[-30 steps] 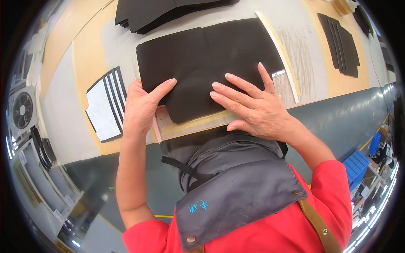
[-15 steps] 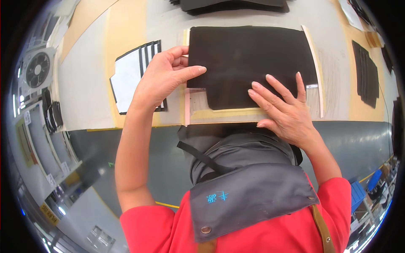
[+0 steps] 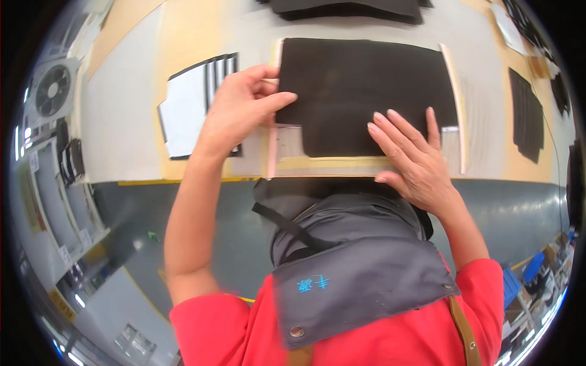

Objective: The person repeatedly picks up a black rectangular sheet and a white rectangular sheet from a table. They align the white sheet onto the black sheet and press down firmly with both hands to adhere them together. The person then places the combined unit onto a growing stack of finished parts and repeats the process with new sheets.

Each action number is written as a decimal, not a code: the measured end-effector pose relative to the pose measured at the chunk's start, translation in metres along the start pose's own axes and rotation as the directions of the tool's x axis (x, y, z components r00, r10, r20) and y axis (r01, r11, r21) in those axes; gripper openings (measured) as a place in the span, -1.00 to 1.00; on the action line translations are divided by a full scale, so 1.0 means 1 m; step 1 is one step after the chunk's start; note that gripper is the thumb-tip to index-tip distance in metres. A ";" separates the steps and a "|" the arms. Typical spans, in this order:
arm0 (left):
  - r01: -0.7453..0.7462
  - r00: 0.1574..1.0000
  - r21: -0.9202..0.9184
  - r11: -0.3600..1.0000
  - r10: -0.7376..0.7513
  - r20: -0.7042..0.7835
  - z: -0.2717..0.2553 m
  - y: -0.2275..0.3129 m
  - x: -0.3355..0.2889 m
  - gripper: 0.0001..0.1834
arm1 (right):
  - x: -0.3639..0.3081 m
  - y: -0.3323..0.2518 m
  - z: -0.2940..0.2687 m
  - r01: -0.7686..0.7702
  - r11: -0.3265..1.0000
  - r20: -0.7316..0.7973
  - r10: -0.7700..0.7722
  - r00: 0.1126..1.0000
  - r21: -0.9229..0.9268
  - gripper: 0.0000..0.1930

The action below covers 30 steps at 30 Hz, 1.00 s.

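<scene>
A black sheet (image 3: pixel 360 85), wide at the top with a narrower lower part, lies flat on the worktable in front of me. My left hand (image 3: pixel 237 108) grips its left edge, thumb on top and curled fingers at the side, their tips partly hidden. Spread over the sheet's lower right part, my right hand (image 3: pixel 418 163) rests with its fingers stretched out. Pale strips, a left one (image 3: pixel 272 152) and a right one (image 3: pixel 452 85), run along the sheet's two sides. Yellowish tape (image 3: pixel 348 163) borders the table below it.
Left of my hand lies a stack of white pieces with black edges (image 3: pixel 186 116). More black pieces (image 3: pixel 526 116) lie at the right, and a black stack (image 3: pixel 354 9) stands at the far side. A fan (image 3: pixel 54 89) is at the far left. The table's front edge (image 3: pixel 488 179) faces me.
My left hand and the sheet's left edge have shifted slightly right relative to the left strip. My right hand stays spread on the sheet. The whole view has turned slightly.
</scene>
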<state>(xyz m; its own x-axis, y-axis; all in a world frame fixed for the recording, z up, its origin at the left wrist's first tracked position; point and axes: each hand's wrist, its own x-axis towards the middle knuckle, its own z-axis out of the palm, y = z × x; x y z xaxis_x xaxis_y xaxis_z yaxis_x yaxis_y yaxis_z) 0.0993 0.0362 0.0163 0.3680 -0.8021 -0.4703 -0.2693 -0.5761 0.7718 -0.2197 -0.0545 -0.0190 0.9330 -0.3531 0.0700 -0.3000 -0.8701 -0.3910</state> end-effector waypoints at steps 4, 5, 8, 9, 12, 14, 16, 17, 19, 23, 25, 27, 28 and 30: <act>0.010 1.000 -0.019 1.000 -0.010 -0.009 0.004 0.004 -0.003 -0.55 | -0.004 0.007 -0.001 -0.046 0.992 -0.080 0.056 0.995 0.118 -0.36; 0.014 0.999 -0.012 1.000 -0.014 -0.033 0.007 0.005 -0.003 -0.55 | -0.005 0.008 0.000 -0.052 0.988 -0.106 0.067 0.992 0.144 -0.39; 0.041 0.999 -0.169 0.985 -0.039 0.014 0.015 0.005 -0.006 -0.57 | -0.006 0.013 -0.005 -0.080 0.962 -0.111 0.112 0.987 0.260 -0.43; 0.044 0.999 -0.215 0.976 -0.039 0.025 0.014 0.008 -0.005 -0.57 | -0.004 0.016 -0.007 -0.087 0.954 -0.121 0.126 0.985 0.288 -0.43; 0.045 0.999 -0.293 0.955 -0.040 0.024 0.017 0.005 -0.006 -0.61 | 0.003 0.025 -0.014 -0.140 0.990 -0.161 0.141 0.977 0.014 -0.43; 0.047 0.999 -0.349 0.936 -0.043 0.020 0.019 0.000 -0.006 -0.62 | 0.010 0.030 -0.016 -0.162 0.983 -0.138 0.149 0.979 -0.083 -0.39; 0.021 1.000 -0.402 0.915 -0.013 0.023 0.022 -0.005 -0.005 -0.62 | 0.013 0.040 -0.011 -0.160 0.965 -0.122 0.136 0.983 -0.208 -0.39; 0.009 1.000 -0.429 0.903 0.001 0.024 0.023 -0.006 -0.004 -0.62 | 0.013 0.044 -0.008 -0.164 0.960 -0.117 0.141 0.983 -0.227 -0.39; 0.015 1.000 -0.416 0.909 -0.013 0.008 0.028 -0.001 -0.005 -0.66 | 0.012 0.049 -0.002 -0.173 0.951 -0.097 0.152 0.984 -0.258 -0.38; 0.021 0.998 -0.419 0.908 -0.041 -0.038 0.037 0.006 -0.012 -0.70 | 0.014 0.050 -0.001 -0.175 0.956 -0.086 0.159 0.983 -0.234 -0.36; 0.018 0.996 -0.423 0.906 -0.053 -0.071 0.037 0.007 -0.017 -0.71 | 0.016 0.048 -0.001 -0.163 0.960 -0.090 0.146 0.985 -0.226 -0.35; -0.101 0.992 -0.385 0.917 0.062 -0.112 0.037 0.001 -0.015 -0.74 | 0.015 0.049 0.000 -0.162 0.953 -0.104 0.140 0.985 -0.254 -0.35; -0.112 0.991 -0.386 0.915 0.073 -0.114 0.035 0.001 -0.016 -0.75 | 0.014 0.050 -0.001 -0.160 0.952 -0.105 0.137 0.985 -0.262 -0.35; -0.122 0.990 -0.389 0.913 0.082 -0.117 0.031 0.004 -0.018 -0.74 | 0.014 0.052 -0.001 -0.157 0.950 -0.116 0.130 0.985 -0.271 -0.36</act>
<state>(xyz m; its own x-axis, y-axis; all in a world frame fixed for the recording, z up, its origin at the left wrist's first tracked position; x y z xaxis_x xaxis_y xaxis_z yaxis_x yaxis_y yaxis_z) 0.0642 0.0437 0.0150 0.4461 -0.8230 -0.3518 0.0551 -0.3671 0.9286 -0.2225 -0.1053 -0.0374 0.8566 -0.5006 0.1249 -0.4855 -0.8640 -0.1333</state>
